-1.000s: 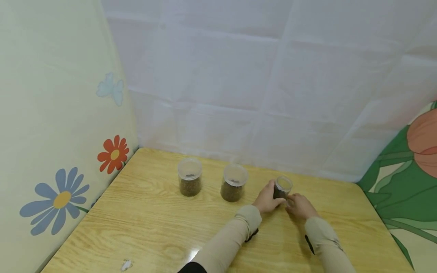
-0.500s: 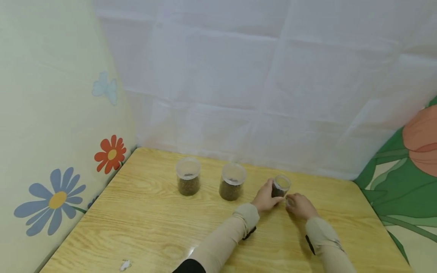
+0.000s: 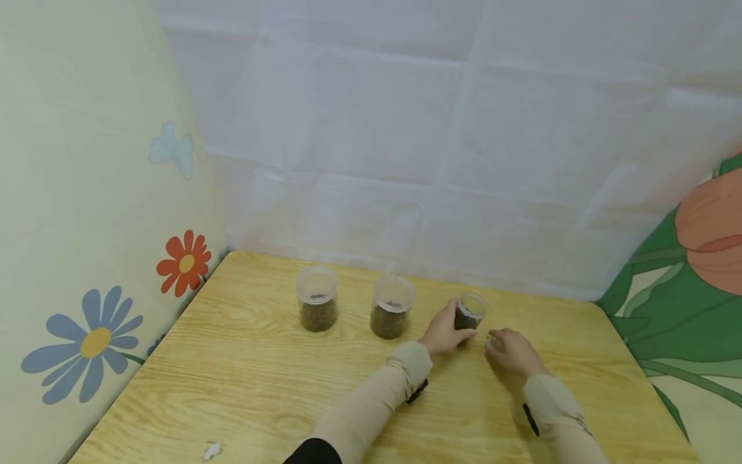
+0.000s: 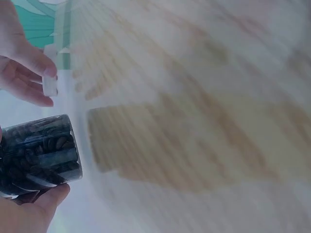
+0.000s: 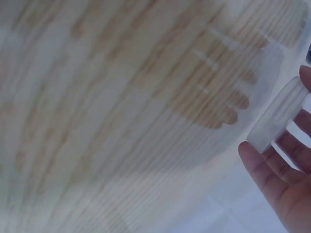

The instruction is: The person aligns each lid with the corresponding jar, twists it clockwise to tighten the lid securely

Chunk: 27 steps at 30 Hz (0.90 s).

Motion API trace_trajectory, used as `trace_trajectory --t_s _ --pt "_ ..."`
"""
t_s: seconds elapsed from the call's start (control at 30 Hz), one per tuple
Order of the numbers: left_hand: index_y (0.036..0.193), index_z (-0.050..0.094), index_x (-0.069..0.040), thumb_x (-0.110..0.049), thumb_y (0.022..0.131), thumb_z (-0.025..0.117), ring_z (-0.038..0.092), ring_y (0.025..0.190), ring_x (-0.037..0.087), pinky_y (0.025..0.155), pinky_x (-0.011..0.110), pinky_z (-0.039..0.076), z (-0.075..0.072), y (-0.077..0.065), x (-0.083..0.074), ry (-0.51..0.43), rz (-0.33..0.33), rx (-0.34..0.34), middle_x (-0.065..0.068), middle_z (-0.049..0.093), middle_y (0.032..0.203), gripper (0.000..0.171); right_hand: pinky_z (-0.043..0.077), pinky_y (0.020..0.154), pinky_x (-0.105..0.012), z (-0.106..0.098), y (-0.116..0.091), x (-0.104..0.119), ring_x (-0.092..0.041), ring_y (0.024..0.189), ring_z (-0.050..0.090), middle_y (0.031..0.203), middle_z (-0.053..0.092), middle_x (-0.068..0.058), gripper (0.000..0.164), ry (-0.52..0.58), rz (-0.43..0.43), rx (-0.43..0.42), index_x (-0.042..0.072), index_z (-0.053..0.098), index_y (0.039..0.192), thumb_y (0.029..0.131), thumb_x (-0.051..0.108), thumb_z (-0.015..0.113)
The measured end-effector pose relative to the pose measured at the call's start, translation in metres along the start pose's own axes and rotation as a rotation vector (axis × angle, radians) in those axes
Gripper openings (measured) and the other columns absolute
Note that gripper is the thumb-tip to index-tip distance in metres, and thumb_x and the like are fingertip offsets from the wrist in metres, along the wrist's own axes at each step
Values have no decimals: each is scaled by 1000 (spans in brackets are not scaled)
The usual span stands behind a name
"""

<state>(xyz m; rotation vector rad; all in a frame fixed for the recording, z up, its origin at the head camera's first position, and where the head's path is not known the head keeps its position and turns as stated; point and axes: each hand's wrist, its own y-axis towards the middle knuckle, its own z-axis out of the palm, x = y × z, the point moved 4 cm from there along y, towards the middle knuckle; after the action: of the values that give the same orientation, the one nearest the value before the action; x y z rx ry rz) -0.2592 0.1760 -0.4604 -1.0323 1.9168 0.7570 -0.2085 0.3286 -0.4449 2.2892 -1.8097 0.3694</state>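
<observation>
My left hand (image 3: 442, 331) grips a small clear jar (image 3: 468, 316), its fingers round the side. In the left wrist view the jar (image 4: 40, 156) holds dark, bean-like pieces, and its mouth looks uncovered in the head view. Just right of it, my right hand (image 3: 514, 352) pinches a round, clear lid by the edge. The right wrist view shows this lid (image 5: 276, 116) between thumb and fingertips, tilted and apart from the jar.
Two larger clear jars, one at the left (image 3: 317, 310) and one in the middle (image 3: 390, 317), stand upright with brown grains inside. The wood-grain table (image 3: 249, 367) meets a white cloth backdrop (image 3: 348, 129) behind. A white scrap (image 3: 212, 450) lies near the front left.
The gap between the jar and my right hand has widened; the lid has come away from the jar. My left hand has shifted slightly left with the jar.
</observation>
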Motion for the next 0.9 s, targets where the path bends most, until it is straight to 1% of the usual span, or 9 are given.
trace_trajectory --t_s 0.17,0.3,0.57,0.73,0.9 --pt "137 31 -8 -33 84 64 47 116 15 93 30 41 -2 -2 -5 23 31 17 4 49 127 67 42 81 -56 -1 -4 2 -45 93 54 101 58 -29 40 3 -3 -18 -12 57 109 80 13 66" --pt "137 31 -7 -33 84 64 47 116 15 92 29 41 -3 -3 -7 56 62 32 5 49 127 68 42 81 -56 -3 -7 4 -46 92 54 101 58 -30 40 -15 -18 -39 -13 57 108 80 14 67" --pt "139 29 -14 -38 83 64 46 117 14 93 31 41 -7 -9 -9 30 53 58 3 48 128 70 39 84 -59 -10 -16 11 -49 99 50 108 54 -32 44 4 6 -58 -12 54 113 81 16 67" --pt "138 30 -14 -38 83 64 47 115 14 91 31 42 -8 -13 -9 29 72 70 3 48 127 70 39 84 -59 -12 -20 15 -49 100 49 110 54 -33 45 7 11 -66 -12 54 114 82 17 66" --pt "137 31 -13 -38 83 64 48 113 14 89 30 43 -14 -19 -13 41 82 83 2 50 124 69 39 84 -59 -14 -25 21 -48 100 50 110 54 -32 44 17 9 -90 -11 54 115 82 15 66"
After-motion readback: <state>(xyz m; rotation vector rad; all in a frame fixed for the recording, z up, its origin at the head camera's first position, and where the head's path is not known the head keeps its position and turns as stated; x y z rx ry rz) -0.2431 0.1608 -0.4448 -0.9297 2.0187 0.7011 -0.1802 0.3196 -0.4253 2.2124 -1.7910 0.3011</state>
